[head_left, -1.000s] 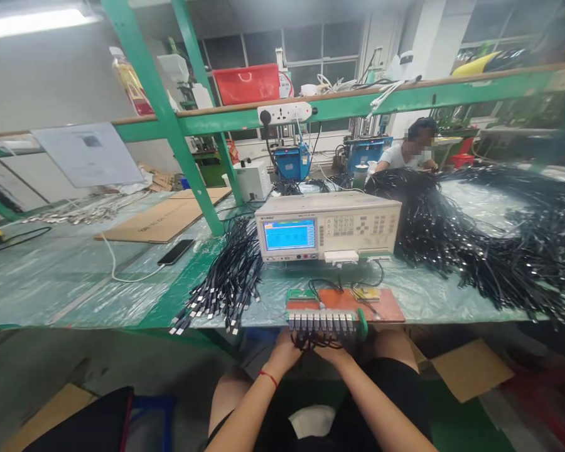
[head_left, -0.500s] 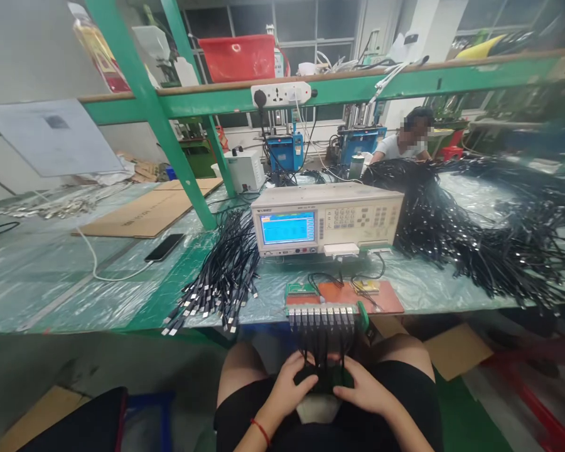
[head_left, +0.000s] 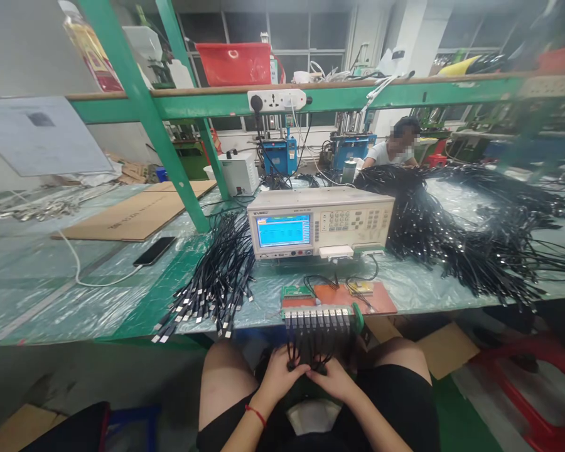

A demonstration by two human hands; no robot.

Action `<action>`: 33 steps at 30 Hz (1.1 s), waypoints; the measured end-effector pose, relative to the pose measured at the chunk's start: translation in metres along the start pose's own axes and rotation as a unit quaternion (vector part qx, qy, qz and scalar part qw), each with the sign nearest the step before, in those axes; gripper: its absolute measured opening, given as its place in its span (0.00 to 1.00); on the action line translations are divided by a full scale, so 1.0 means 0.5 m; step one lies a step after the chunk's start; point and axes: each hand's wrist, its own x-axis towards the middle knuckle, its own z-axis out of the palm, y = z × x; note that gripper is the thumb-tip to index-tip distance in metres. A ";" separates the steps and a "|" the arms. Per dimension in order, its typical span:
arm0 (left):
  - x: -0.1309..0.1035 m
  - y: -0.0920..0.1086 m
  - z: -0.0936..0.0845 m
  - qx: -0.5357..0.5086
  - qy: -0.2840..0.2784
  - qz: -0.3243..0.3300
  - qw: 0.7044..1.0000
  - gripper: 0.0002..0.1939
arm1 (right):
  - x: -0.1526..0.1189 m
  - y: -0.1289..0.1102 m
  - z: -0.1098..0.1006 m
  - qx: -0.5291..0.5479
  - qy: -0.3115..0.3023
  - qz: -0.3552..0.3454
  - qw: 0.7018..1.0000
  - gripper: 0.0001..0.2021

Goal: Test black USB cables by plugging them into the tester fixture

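Note:
Several black cables hang side by side from a row of metal sockets at the table's front edge, their plugs in the sockets. Around the lower ends of these cables, above the lap, my left hand is closed from the left. From the other side my right hand is closed on the same bunch, and the two thumbs nearly meet in front. The fingers are partly hidden behind the cables. Behind the sockets lies an orange board with wires running to a bench tester, whose blue screen is lit.
A pile of black cables lies left of the tester, and a larger heap lies right. A phone and flat cardboard are at left. A green post rises from the table. Another person sits beyond.
My hands have moved closer together and slightly up, closing round the cables, with the thumbs now nearly touching. The whole view has shifted a little.

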 end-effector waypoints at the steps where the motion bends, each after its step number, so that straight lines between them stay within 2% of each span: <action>1: 0.005 -0.007 -0.011 -0.003 -0.011 0.002 1.000 0.08 | 0.005 0.008 0.004 0.004 -0.001 0.002 1.000 0.18; 5: 0.017 -0.034 -0.037 -0.024 -0.063 0.011 0.998 0.06 | 0.009 0.026 0.014 0.027 -0.008 -0.006 1.000 0.18; 10: 0.011 -0.061 -0.014 -0.026 -0.081 -0.002 0.996 0.08 | 0.001 0.023 0.034 0.047 -0.016 -0.013 0.999 0.19; 12: 0.007 -0.078 -0.004 -0.016 -0.052 -0.018 0.998 0.10 | -0.007 0.026 0.038 0.042 -0.010 -0.008 0.999 0.17; 15: 0.003 -0.112 -0.003 0.005 0.035 -0.043 0.998 0.11 | -0.023 0.044 0.032 0.025 0.013 0.007 1.000 0.19; 18: -0.004 -0.143 -0.012 0.018 0.104 -0.058 0.993 0.11 | -0.035 0.069 0.018 0.000 0.069 0.037 0.997 0.23; 21: -0.012 -0.162 -0.022 0.026 0.139 -0.072 0.987 0.10 | -0.038 0.088 0.009 -0.019 0.128 0.064 0.990 0.26; 26: -0.002 -0.170 -0.047 0.043 0.196 -0.091 0.975 0.09 | -0.036 0.095 0.003 -0.031 0.156 0.076 0.984 0.25; 28: 0.006 -0.164 -0.055 0.045 0.201 -0.087 0.975 0.08 | -0.032 0.097 0.003 -0.040 0.154 0.078 0.984 0.24; 30: 0.009 -0.153 -0.056 0.045 0.179 -0.076 0.980 0.07 | -0.023 0.102 0.005 -0.052 0.146 0.080 0.985 0.22; 33: -0.004 -0.132 -0.038 0.037 0.119 -0.058 0.990 0.08 | -0.008 0.111 0.010 -0.073 0.129 0.082 0.986 0.18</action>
